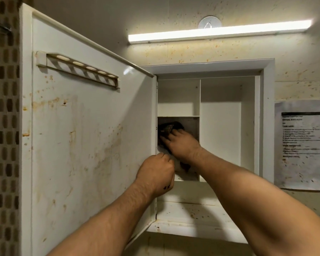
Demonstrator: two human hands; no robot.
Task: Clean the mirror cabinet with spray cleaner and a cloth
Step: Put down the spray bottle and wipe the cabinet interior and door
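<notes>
The white mirror cabinet (268, 115) hangs open on the wall, with its stained door (85, 137) swung out to the left. My right hand (183, 145) reaches into the lower left compartment and presses a dark, dirty cloth (169, 127) against its back and left side. Part of the cloth hangs lower, under my wrist. My left hand (158, 172) grips the hinge-side edge of the door, fingers curled round it. No spray cleaner is in view.
A holder with round holes (78, 70) is fixed high on the door's inner face. A lit strip light (218, 33) runs above the cabinet. A printed sheet (303, 145) is stuck to the spattered wall at right. Brown mosaic tiles (4, 126) cover the far left.
</notes>
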